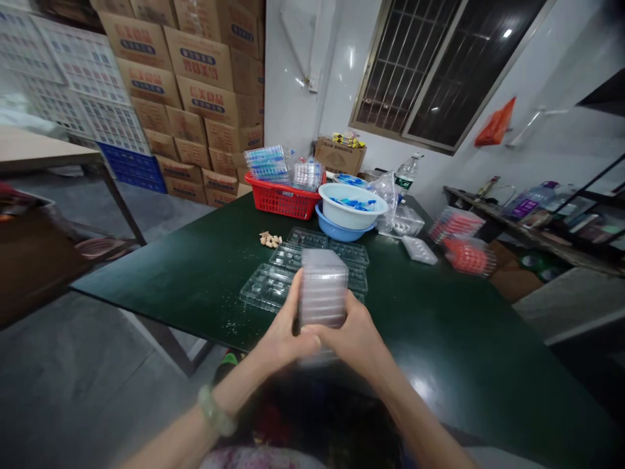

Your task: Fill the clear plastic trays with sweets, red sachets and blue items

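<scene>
A stack of clear plastic trays (pixel 324 290), blurred by motion, is held upright above the table's near edge. My left hand (pixel 286 329) grips its left side and my right hand (pixel 355 332) its right side, thumbs meeting across the front. Both hands are closed around the stack. Behind it, several clear compartment trays (pixel 266 286) lie side by side on the green table (pixel 195 260), partly hidden by the stack. A small heap of pale, nut-like pieces (pixel 270 240) sits just beyond them.
A red basket (pixel 286 203) of plastic packs, a pale basin (pixel 336 215) with blue packets inside a blue basin (pixel 336 230), and a water bottle (pixel 407 172) stand at the back. Red-and-clear packs (pixel 469 255) lie at the right. Cartons (pixel 205 62) are piled behind.
</scene>
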Motion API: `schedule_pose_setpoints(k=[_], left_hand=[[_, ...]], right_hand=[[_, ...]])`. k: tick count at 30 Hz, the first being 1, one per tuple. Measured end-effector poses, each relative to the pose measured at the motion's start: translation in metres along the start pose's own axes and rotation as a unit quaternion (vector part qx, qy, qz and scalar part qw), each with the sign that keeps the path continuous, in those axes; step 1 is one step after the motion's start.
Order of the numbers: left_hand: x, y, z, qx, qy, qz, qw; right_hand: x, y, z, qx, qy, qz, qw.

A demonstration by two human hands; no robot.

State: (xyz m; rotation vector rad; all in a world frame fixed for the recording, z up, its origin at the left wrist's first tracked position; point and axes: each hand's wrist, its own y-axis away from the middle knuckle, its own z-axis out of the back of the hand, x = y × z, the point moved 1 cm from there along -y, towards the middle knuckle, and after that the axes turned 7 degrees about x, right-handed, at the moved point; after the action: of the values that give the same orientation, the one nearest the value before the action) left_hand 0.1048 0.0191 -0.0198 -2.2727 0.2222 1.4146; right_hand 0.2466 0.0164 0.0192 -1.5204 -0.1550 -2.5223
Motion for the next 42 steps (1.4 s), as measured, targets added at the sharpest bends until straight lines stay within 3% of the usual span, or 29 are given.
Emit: schedule_pose_setpoints(k=[3,7,12,14,16,19,24,28,32,35,38,40,42], left_hand=[[0.005,0.001,0.002,0.012,0.005,-0.013,1.000],[0.012,0.005,0.011,-0.014,0.089,0.002,0.996],[0.022,0.009,0.019,-0.047,0.125,0.028,0.991],[0.023,0.008,0.017,-0.033,0.119,0.032,0.992],[0.020,0.008,0.014,-0.016,0.115,0.041,0.992],[0.013,0.008,0.008,-0.012,0.106,0.077,0.991],[0.003,0.010,0.006,-0.021,0.077,0.136,0.987],[0.004,0.012,0.007,-0.034,0.088,0.151,0.984],[0.007,0.008,0.009,-0.062,0.105,0.153,0.981],[0.002,0.006,0.022,-0.127,0.167,0.169,0.963],[-0.013,0.009,0.046,-0.211,0.224,0.136,0.942],[-0.025,0.013,0.062,-0.253,0.225,0.087,0.937],[-0.033,0.017,0.072,-0.279,0.216,0.067,0.933]], right_hand=[[0.003,-0.002,0.001,0.010,0.013,0.041,0.999],[0.001,0.007,0.005,0.094,-0.051,0.096,0.990],[0.002,0.022,0.007,-0.055,0.119,0.179,0.975],[0.002,0.023,0.007,-0.025,0.180,0.173,0.968],[0.001,0.022,0.007,0.055,0.200,0.153,0.966],[-0.005,0.021,0.009,0.133,0.156,0.129,0.970],[-0.009,0.027,0.013,0.194,0.005,0.102,0.976],[-0.006,0.032,0.011,0.197,-0.048,0.097,0.974],[-0.005,0.036,0.020,0.166,-0.028,0.100,0.981],[-0.013,0.044,0.056,0.091,0.026,0.086,0.992],[-0.037,0.055,0.102,0.001,0.172,0.057,0.983],[-0.062,0.058,0.124,-0.032,0.326,0.017,0.945],[-0.091,0.052,0.137,-0.044,0.468,-0.039,0.882]])
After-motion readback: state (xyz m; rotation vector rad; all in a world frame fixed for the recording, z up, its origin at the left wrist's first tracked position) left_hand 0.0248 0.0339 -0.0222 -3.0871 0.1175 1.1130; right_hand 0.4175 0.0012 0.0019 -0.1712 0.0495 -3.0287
